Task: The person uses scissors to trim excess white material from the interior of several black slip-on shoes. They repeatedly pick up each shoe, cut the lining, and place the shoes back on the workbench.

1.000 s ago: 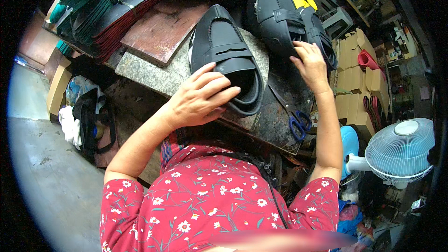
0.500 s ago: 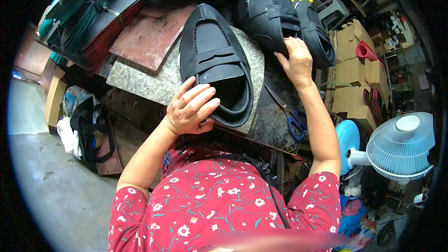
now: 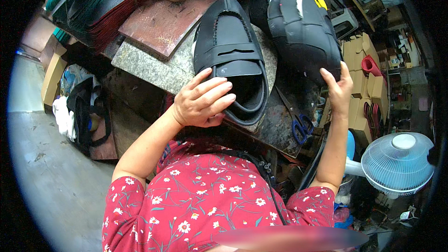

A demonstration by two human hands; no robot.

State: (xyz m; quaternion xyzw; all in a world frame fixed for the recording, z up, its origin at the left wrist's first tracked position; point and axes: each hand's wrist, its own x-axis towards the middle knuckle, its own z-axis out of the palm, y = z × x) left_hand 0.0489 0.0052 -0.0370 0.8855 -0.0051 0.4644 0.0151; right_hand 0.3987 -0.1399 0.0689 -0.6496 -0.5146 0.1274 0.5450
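Observation:
On the grey stone slab (image 3: pixel 149 67) lies a black loafer upper (image 3: pixel 228 30), its toe pointing away and its opening near me. My left hand (image 3: pixel 203 99) is closed on the near left side of that opening, with the fingertips over the rim and the thumb mostly hidden. Further right, my right hand (image 3: pixel 339 91) is at the near end of some bulky, overlapping black shoe uppers (image 3: pixel 303 37). Its thumb lies at their lower edge and a finger at their right edge; the other fingers are partly hidden.
Blue-handled scissors (image 3: pixel 299 123) lie right of the slab. A reddish board (image 3: pixel 163 25) rests on it, with bundled sheets (image 3: pixel 119 18) behind. Cardboard boxes (image 3: pixel 357 67) and a fan (image 3: pixel 396 163) stand at the right. A black bag (image 3: pixel 86 114) is at the lower left.
My right hand has moved right and slightly nearer. The black uppers beside it have turned, so their openings no longer show. My left hand stays on the loafer upper; the view has shifted.

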